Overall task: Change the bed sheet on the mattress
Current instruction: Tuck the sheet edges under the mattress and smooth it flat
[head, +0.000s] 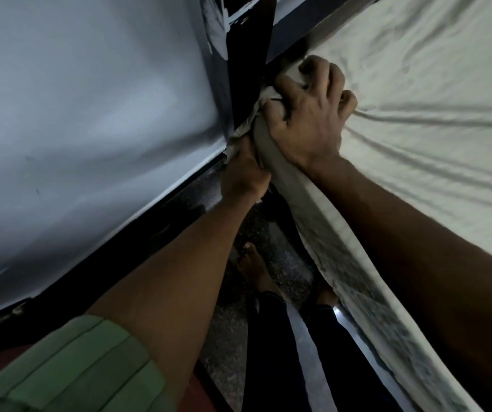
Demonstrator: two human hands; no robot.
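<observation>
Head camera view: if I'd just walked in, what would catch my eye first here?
Two bare hands meeting at the mattress corner in the middle of the view: the right hand grips bunched sheet on top, and the left hand grips the cloth just below, at the corner's side. Wrinkles fan out across the pale sheet to the right. A grey wall fills the left, and a bare foot stands on the floor below.

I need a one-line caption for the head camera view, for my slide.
Both hands work the pale bed sheet at the mattress corner: left hand grips bunched fabric, right hand presses it.
</observation>
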